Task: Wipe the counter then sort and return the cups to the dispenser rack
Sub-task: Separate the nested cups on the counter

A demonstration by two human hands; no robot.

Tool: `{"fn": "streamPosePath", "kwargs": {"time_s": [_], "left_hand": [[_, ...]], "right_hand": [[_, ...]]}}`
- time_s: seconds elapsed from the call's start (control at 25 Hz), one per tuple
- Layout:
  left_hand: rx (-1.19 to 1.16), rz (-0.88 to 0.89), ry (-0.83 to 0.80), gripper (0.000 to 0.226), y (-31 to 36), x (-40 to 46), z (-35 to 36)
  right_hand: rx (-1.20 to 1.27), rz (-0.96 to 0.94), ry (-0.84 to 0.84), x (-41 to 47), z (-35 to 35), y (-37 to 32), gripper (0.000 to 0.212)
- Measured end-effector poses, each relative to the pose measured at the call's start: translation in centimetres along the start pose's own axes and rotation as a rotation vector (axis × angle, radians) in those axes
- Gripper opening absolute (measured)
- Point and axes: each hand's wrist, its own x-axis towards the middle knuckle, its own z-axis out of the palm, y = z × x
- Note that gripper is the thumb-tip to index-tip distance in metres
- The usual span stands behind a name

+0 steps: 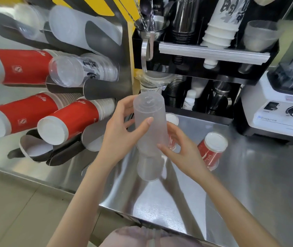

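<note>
A stack of frosted clear plastic cups [150,132] is held bottom-up above the steel counter [249,184]. My left hand [119,129] wraps its upper half, thumb across the front. My right hand [181,148] grips its lower right side. A red paper cup [211,150] stands upside down on the counter to the right. Another upturned red cup [172,120] shows just behind my right hand. The dispenser rack [67,90] on the left holds rows of red paper cups [67,122], clear printed cups [81,70] and frosted cups [81,27].
A black organizer [204,68] at the back holds white printed cups, steel shakers, a steel jug with spoons and small bottles. A clear funnel-like lid stack [151,81] sits below the jug. A white blender [281,107] stands at the right. The counter's front edge runs near my body.
</note>
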Motion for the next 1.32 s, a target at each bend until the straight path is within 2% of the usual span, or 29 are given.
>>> {"fn": "streamPosePath", "kwargs": {"time_s": [0.24, 0.6, 0.88, 0.96, 1.08, 1.2, 1.32], "left_hand": [[-0.023, -0.097, 0.018, 0.047, -3.1, -2.7, -0.1], [0.2, -0.242, -0.078, 0.049, -7.4, -4.4, 0.7], [0.262, -0.307, -0.123, 0.05, -9.0, -4.2, 0.5], [0.313, -0.296, -0.154, 0.056, -9.2, -4.0, 0.5], [0.348, -0.292, -0.221, 0.079, -8.5, -3.4, 0.5], [0.314, -0.265, -0.195, 0.074, -7.3, -1.6, 0.4], [0.427, -0.156, -0.207, 0.066, -6.3, 1.7, 1.0]], "right_hand": [[-0.057, 0.035, -0.074, -0.3, 2.3, 1.3, 0.061], [-0.117, 0.126, -0.128, -0.3, 4.3, 3.7, 0.062], [-0.092, 0.156, -0.155, 0.0, 5.1, 4.8, 0.06], [-0.092, 0.152, -0.167, -0.1, 5.1, 5.0, 0.061], [-0.106, 0.135, -0.185, -0.2, 4.6, 4.9, 0.059], [-0.07, 0.075, -0.059, 0.0, 3.1, 4.2, 0.046], [-0.019, 0.073, 0.134, 0.9, 1.0, 4.0, 0.038]]}}
